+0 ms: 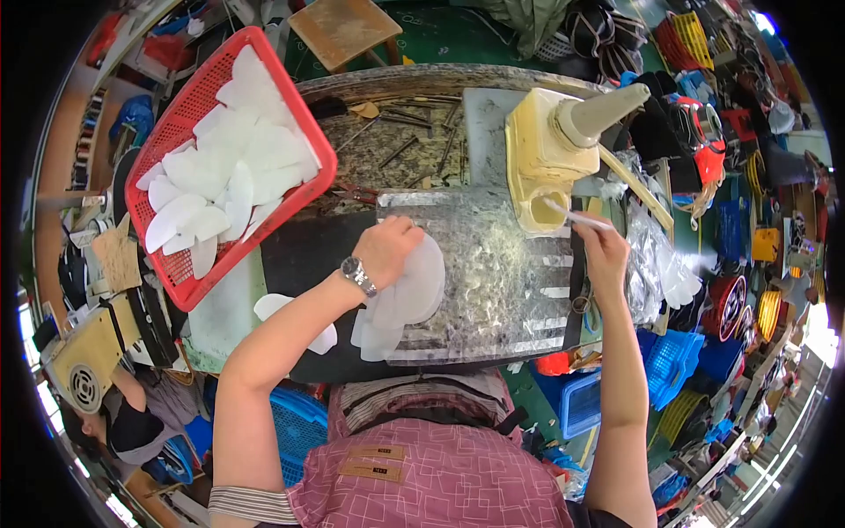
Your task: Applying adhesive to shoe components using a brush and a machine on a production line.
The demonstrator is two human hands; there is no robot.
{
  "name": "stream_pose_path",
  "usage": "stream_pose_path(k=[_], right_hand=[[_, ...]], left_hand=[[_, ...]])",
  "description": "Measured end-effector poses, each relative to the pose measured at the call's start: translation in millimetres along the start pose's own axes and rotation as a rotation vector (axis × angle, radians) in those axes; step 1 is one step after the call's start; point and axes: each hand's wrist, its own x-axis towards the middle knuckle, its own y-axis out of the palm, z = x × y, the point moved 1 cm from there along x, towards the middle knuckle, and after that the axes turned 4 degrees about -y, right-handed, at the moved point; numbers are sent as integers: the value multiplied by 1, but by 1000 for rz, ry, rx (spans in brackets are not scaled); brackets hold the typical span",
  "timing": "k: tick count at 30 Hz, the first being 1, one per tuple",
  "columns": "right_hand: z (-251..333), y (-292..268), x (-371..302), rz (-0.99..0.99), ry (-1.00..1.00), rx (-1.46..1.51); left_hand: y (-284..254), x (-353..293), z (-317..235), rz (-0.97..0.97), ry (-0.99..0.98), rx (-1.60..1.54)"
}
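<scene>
My left hand [387,253], with a metal-band watch on its wrist, has its fingers curled on the upper left edge of some thin white rounded pieces [421,286]. These overlap on the glue-smeared board [493,282]. My right hand [606,255] grips a slim white-handled brush [588,220]. The brush reaches into the round mouth of a yellowish glue pot [547,176], which has a grey cone-shaped spout [603,114] on top. The brush's tip is at the opening, its end hard to make out. More white pieces [275,305] lie under and beside my left forearm.
A red plastic basket [327,163] heaped with white pieces stands at the left. Thin metal tools [400,150] lie at the back of the table. Scissors [581,304] are near the right edge. Clear plastic bags [647,264] and blue crates [581,405] are at the right. Another person [141,427] sits lower left.
</scene>
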Motion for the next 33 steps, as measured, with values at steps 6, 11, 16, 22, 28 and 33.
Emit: stream_pose_path(k=[6, 11, 16, 22, 28, 33], right_hand=[[-29, -18, -1, -165, 377, 323], [13, 60, -55, 528, 563, 472], [24, 88, -48, 365, 123, 81], [18, 83, -70, 634, 127, 21], [28, 75, -141, 734, 133, 100], [13, 9, -98, -253, 563, 582]], left_hand=[[5, 34, -19, 307, -262, -748], [25, 46, -18, 206, -206, -493], [29, 51, -11, 232, -161, -464], [31, 51, -12, 258, -204, -471], [-17, 39, -22, 97, -248, -702], [-72, 6, -46, -499, 405, -743]])
